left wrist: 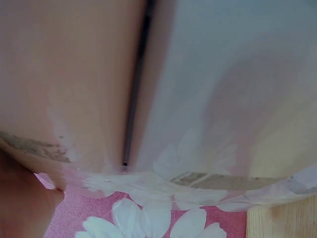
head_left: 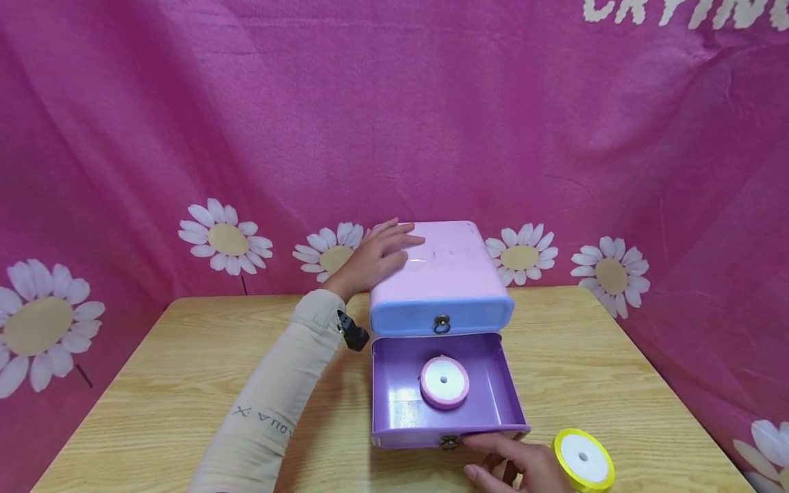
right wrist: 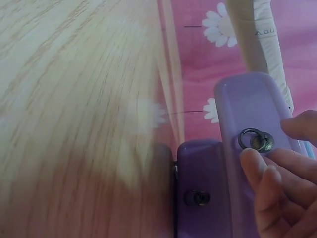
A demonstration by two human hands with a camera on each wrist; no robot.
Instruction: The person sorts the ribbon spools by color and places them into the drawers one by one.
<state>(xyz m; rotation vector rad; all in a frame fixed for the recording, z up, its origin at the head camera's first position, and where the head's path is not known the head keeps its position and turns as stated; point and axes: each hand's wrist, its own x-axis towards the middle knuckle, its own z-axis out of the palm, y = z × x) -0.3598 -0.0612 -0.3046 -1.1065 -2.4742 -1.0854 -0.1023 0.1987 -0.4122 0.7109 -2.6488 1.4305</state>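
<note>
On the wooden surface [head_left: 185,383], left hand [head_left: 376,257] presses flat on the light tin box [head_left: 440,274]; right hand's [head_left: 524,469] relaxed fingers [right wrist: 270,183] touch the pulled-out purple drawer [head_left: 401,404] by its ring pull [right wrist: 255,140], its likeliest grip.

Small drawer box [head_left: 445,263]: pink top, blue upper drawer front with ring pull, standing on the wooden table; my left hand [head_left: 376,255] rests flat on its lid. Lower purple drawer [head_left: 394,383]: pulled well out toward me, open, glossy inside. Its ring pull [right wrist: 253,140] sits at the front centre, my right hand [head_left: 514,465] fingertips touching the drawer front beside it. Pink ribbon spool [head_left: 444,381]: lying flat inside the drawer, near centre.
</note>
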